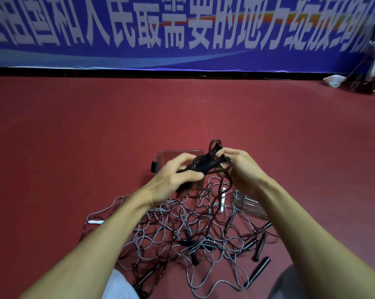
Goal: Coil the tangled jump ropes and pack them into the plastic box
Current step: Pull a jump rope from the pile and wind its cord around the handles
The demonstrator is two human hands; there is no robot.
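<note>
— Red sports flooring (74, 137) is seen underfoot, backed by a blue banner (182, 50). What is held?
— One dark jump rope (212, 159) is gripped by both hands above the floor. The left hand (178, 175) is curled round its gathered loops, with the thumb laid across. The right hand (242, 169) is closed on the end by its two black handles, which are laid side by side and tilted up.
— And the box?
— The clear plastic box (171, 153) is set on the floor just behind the hands and is partly hidden by them. A clear lid (250, 207) is seen below the right wrist. Nearer the person, a tangle of grey and dark ropes (193, 231) is spread on the floor, with a white handle (223, 200) caught in it
</note>
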